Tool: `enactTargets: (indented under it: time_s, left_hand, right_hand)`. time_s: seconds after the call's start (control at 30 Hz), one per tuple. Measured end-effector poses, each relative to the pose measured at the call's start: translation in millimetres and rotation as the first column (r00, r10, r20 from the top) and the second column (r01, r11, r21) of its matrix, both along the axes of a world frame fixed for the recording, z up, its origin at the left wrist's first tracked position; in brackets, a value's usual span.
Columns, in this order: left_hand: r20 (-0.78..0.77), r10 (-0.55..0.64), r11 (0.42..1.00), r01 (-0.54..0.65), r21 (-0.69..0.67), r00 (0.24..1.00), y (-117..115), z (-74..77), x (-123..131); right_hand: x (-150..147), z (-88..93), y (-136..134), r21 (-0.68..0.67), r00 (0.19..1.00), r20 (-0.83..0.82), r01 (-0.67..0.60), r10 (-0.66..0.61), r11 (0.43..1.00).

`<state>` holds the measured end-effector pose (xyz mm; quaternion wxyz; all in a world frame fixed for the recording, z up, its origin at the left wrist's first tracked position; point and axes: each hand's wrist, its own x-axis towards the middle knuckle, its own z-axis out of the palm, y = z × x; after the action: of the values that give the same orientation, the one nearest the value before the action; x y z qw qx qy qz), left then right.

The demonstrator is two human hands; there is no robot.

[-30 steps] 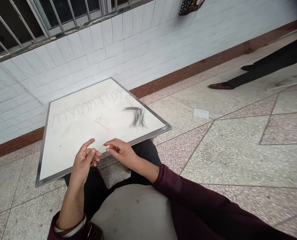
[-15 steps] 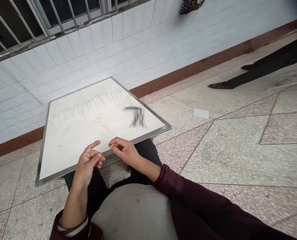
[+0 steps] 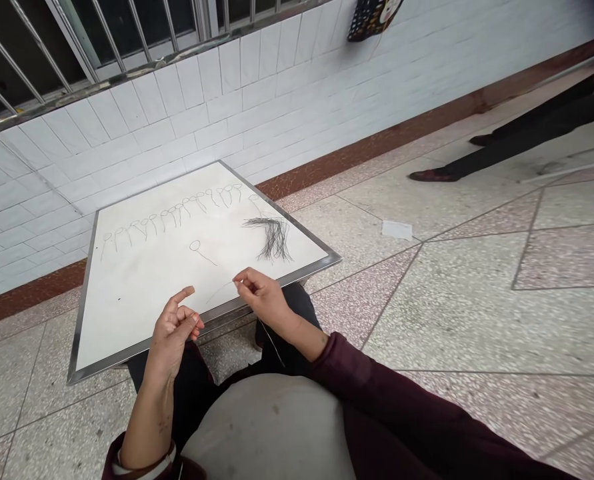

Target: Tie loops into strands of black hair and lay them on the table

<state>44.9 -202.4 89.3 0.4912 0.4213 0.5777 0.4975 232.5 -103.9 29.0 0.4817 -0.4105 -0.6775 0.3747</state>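
My right hand is closed in a pinch on a thin wire, above the near edge of a white board. One end of the wire arcs left over the board; a thin pale length also hangs below the hand. My left hand is to the left, index finger stretched out and the other fingers loosely bent, with nothing visible in it. Past the hands lies a single wire piece with a round loop and a straight tail. Several similar looped wires form a row along the far side.
A bundle of dark, loose wires lies on the board's right side. Behind stands a white tiled wall with a barred window. On the floor is a white paper piece; another person's legs are farther right.
My right hand has moved right and slightly up with the wire, away from my left hand. The wire's left end has come clear of my left fingers. The view has shifted slightly.
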Motion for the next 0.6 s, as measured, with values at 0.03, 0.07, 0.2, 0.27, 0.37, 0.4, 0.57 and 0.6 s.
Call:
enactTargets:
  time_s: [0.03,0.07,0.2,0.27,0.37,0.4,0.57,0.6]
  left_hand:
    - [-0.010,0.007,1.000,-0.007,-0.008,1.000,0,-0.8,-3]
    - [-0.022,0.023,1.000,-0.024,-0.018,0.999,0,-2.4,-7]
    - [-0.087,0.155,0.986,-0.160,-0.048,0.984,3,-20.3,-25]
    - [-0.116,0.199,0.977,-0.206,-0.053,0.973,6,-34.8,-34]
    - [-0.163,0.245,0.966,-0.255,-0.041,0.956,12,-58.2,-44]
    - [-0.184,0.260,0.962,-0.271,-0.040,0.948,14,-65.8,-47]
    - [-0.344,0.383,0.909,-0.416,-0.022,0.857,26,-97.9,-60]
    - [-0.378,0.410,0.894,-0.447,-0.010,0.830,28,-102.6,-62]
  right_hand:
    - [4,-2.8,6,-0.002,0.999,0.006,0.037,-0.037,0.999]
    - [9,-5.5,12,-0.004,0.997,0.019,0.076,-0.076,0.997]
    - [32,-13.6,40,0.013,0.965,0.143,0.220,-0.220,0.975]
    - [45,-14.7,58,0.020,0.936,0.209,0.284,-0.282,0.959]
    - [64,-12.9,90,0.035,0.890,0.278,0.366,-0.361,0.930]
    - [69,-12.0,102,0.042,0.874,0.302,0.387,-0.380,0.921]
    - [80,-12.2,158,0.053,0.797,0.410,0.464,-0.443,0.884]
    - [80,-13.5,167,0.052,0.789,0.421,0.471,-0.447,0.881]
